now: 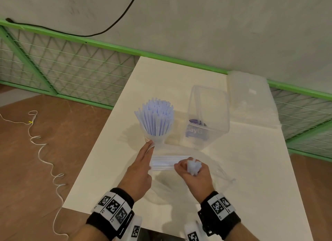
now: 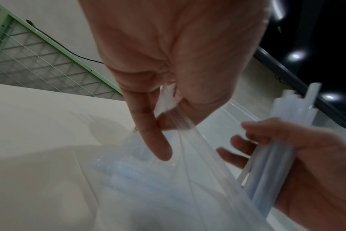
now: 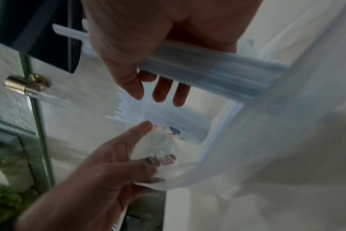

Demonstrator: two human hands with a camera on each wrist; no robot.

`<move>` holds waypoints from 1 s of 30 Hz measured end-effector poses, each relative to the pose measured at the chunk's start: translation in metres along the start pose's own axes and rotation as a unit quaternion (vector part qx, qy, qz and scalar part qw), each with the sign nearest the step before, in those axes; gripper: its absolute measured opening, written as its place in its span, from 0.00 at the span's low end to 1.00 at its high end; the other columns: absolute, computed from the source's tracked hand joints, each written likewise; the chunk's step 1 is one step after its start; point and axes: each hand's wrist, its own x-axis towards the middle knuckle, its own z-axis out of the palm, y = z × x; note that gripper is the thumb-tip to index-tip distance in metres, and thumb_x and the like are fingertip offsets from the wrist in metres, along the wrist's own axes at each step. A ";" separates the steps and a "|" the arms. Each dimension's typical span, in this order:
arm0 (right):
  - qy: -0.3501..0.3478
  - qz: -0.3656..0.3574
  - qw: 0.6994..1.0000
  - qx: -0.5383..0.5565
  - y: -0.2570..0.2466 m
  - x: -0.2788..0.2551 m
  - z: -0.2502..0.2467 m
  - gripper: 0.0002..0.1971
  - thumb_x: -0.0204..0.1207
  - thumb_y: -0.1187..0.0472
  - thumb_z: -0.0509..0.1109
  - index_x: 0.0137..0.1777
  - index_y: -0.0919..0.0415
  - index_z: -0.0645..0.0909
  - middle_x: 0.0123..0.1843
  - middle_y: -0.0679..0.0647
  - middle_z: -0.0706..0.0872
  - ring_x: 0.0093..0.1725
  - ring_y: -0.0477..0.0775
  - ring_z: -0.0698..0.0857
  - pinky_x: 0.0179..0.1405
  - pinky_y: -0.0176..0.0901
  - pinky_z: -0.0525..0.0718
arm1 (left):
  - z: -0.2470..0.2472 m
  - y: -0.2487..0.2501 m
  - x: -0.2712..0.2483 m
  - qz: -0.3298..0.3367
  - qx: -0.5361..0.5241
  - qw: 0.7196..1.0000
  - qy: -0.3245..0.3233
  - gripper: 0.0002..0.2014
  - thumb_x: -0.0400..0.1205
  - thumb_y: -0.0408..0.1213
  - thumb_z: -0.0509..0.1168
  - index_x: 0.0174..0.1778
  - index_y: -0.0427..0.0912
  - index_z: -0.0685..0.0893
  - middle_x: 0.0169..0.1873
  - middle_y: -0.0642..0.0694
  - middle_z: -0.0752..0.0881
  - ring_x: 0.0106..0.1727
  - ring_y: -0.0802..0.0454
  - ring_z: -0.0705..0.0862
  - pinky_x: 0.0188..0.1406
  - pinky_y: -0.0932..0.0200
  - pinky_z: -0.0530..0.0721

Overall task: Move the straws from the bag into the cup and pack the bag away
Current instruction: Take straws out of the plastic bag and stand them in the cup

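Observation:
A cup [image 1: 156, 141] stands on the white table [image 1: 251, 177], packed with pale blue straws [image 1: 155, 117] that fan out upward. Just in front of it lies the clear plastic bag [image 1: 218, 170]. My left hand [image 1: 145, 155] pinches the bag's edge [image 2: 169, 107] between thumb and fingers, close to the cup's base. My right hand [image 1: 193, 172] grips a bundle of straws [image 3: 207, 62] in its fist, the ends [image 1: 193, 166] sticking up. The bundle's other end reaches into the bag. More straws [image 1: 165, 162] lie inside the bag between the hands.
A clear square container [image 1: 209, 118] with a blue-printed packet in it stands right of the cup. Its clear lid [image 1: 251, 100] lies at the table's far right corner. A green mesh fence [image 1: 71, 66] runs behind, and a white cord [image 1: 45, 156] lies on the floor at left.

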 end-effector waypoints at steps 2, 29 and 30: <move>0.011 -0.017 1.000 0.023 -0.006 -0.001 -0.002 0.10 0.72 0.73 0.77 0.32 0.74 0.81 0.36 0.67 0.84 0.36 0.56 0.83 0.41 0.45 0.82 | 0.000 -0.001 0.000 -0.001 -0.001 1.000 0.001 0.47 0.73 0.15 0.57 0.85 0.55 0.52 0.82 0.71 0.44 0.55 0.63 0.79 0.42 0.84 0.72; -0.037 -0.116 0.990 -0.067 -0.160 0.059 -0.003 0.10 0.68 0.66 0.78 0.29 0.53 0.84 0.28 0.53 0.86 0.24 0.62 0.85 0.25 0.47 0.82 | -0.003 0.001 -0.003 0.004 0.022 1.000 0.006 0.42 0.76 0.18 0.57 0.84 0.52 0.54 0.79 0.74 0.43 0.59 0.55 0.83 0.52 0.64 0.82; -0.041 -0.125 0.988 -0.078 -0.169 0.068 0.003 0.09 0.68 0.64 0.78 0.29 0.53 0.84 0.28 0.53 0.86 0.24 0.62 0.85 0.26 0.47 0.83 | -0.003 0.002 -0.004 0.001 0.028 1.000 0.007 0.41 0.77 0.19 0.57 0.84 0.51 0.53 0.80 0.71 0.43 0.60 0.54 0.83 0.55 0.63 0.82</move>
